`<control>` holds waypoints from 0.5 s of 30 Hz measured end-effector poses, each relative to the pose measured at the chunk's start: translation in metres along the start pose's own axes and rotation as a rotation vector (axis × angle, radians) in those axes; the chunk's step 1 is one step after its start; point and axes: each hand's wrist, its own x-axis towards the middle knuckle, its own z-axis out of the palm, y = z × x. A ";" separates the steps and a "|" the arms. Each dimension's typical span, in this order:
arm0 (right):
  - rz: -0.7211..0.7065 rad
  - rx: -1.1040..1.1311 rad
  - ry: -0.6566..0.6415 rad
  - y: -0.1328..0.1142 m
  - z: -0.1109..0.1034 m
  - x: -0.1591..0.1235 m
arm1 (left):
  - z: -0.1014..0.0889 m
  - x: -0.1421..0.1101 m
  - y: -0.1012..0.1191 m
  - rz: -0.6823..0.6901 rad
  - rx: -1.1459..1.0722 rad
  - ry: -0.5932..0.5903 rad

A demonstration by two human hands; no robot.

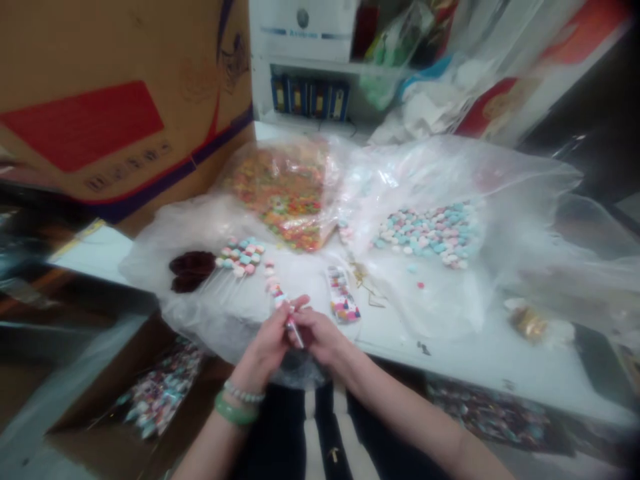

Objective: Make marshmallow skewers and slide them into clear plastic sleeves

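My left hand (271, 339) and my right hand (321, 335) meet at the table's front edge. Both have their fingers closed around the lower end of a candy skewer (273, 283), whose pink and white pieces point away from me. A pale stick-like end shows below the fingers; blur hides the finer details. To the left lie several candy skewers (240, 257) with pastel pieces, beside a dark brown bundle (193, 270). Right of my hands is a stack of printed clear wrappers (343, 293), with gold twist ties (367, 283) near it.
Behind are a clear bag of orange and green candies (295, 200) and a plastic bag with a pastel candy pile (435, 233). A large cardboard box (125, 40) stands at back left. An open box of candies (160, 393) sits below left. A small gold packet (530, 323) lies right.
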 end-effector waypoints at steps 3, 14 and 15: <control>0.244 0.086 -0.143 0.011 -0.004 0.004 | -0.005 -0.004 -0.002 0.049 0.013 -0.027; -0.876 -1.658 0.383 -0.007 0.020 -0.030 | 0.014 0.015 -0.004 0.042 -0.205 0.191; -0.829 -1.613 0.401 -0.008 0.019 -0.028 | 0.016 0.015 -0.004 -0.017 -0.213 0.156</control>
